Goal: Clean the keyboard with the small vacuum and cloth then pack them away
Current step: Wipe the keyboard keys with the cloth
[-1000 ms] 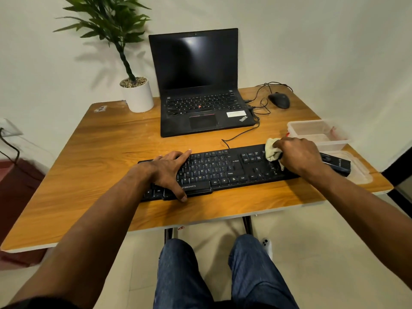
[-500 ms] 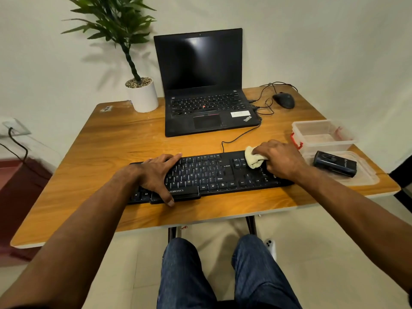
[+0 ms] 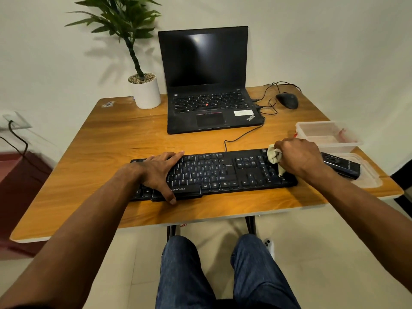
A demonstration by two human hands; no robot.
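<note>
We wipe the right end of the keyboard with the cloth.

Nearest to us, our left hand [image 3: 156, 172] lies flat and open on the left part of the black keyboard [image 3: 214, 172], fingers spread, holding nothing. Our right hand [image 3: 298, 159] is closed around the pale cloth [image 3: 273, 157] and presses it on the keys at the right end. Just right of this hand the small black vacuum [image 3: 341, 166] lies on a clear lid [image 3: 367, 177] at the right edge of the wooden table [image 3: 111, 141]. Behind the lid stands an open clear box [image 3: 327, 137]. Farther away we see a laptop [image 3: 207, 79], a mouse [image 3: 287, 100] and a potted plant [image 3: 145, 90].
</note>
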